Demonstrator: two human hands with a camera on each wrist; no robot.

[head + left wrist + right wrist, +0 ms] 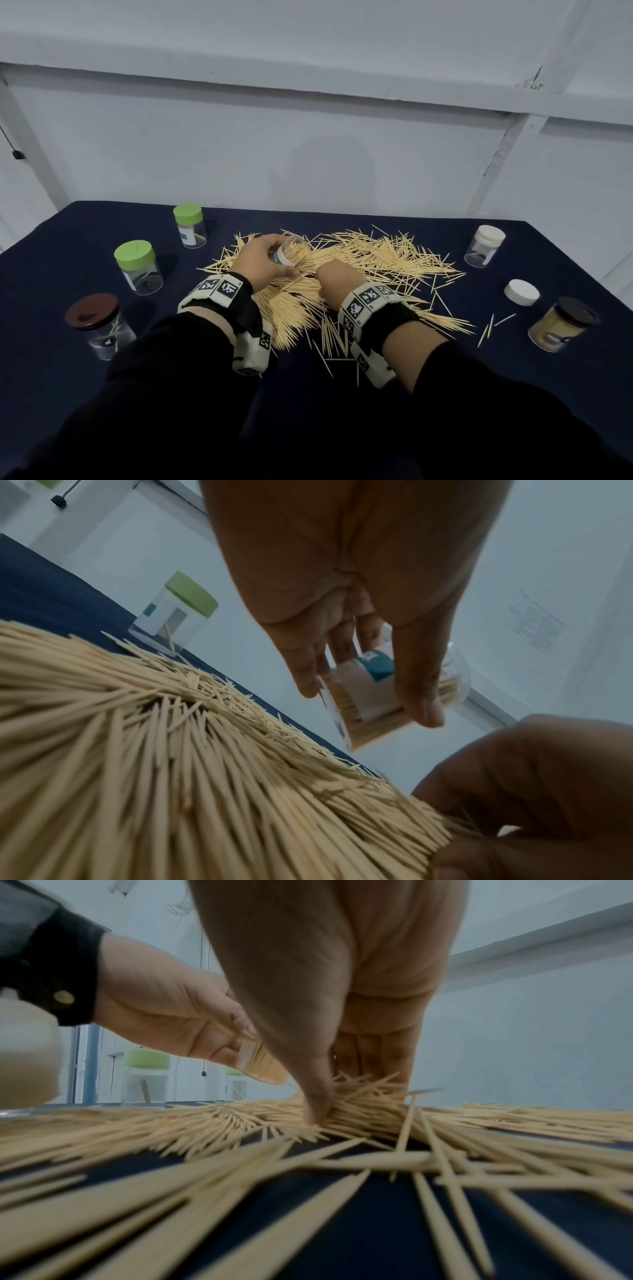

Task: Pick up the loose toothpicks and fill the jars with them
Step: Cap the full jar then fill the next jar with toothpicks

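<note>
Fingers (394,1053) of the right hand (337,279) curl down into the toothpicks (359,263), thumb and fingertips pinching a small bunch where it lies on the pile. Just left of it, the left hand (262,260) grips an open jar (291,253), fingers wrapped round its wall and thumb (419,685) across the label; the jar is tilted, mouth toward the right hand, and already packed with toothpicks. It hangs just above the pile, apart from the cloth.

Nearest the front edge of the worktop (342,411) come the black sleeves and the marker-printed wrist bands. Loose toothpicks spread across the middle of the dark blue cloth, thick under both hands and thinning toward the right side, with a few strays beyond.

Along the left side stand three closed jars, front to back: a brown-lidded jar (97,325), a green-lidded jar (138,267), and a second green jar (190,226) near the far edge. Each holds only a few toothpicks.

On the right side, a black-lidded jar (561,323) stands nearest the front, full of toothpicks. Just behind it a loose white lid (520,291) lies flat on the cloth. Farther back, near the far right corner, a white-lidded jar (484,245) stands upright, nearly empty.

Beyond the far edge rises a pale wall (308,137).
</note>
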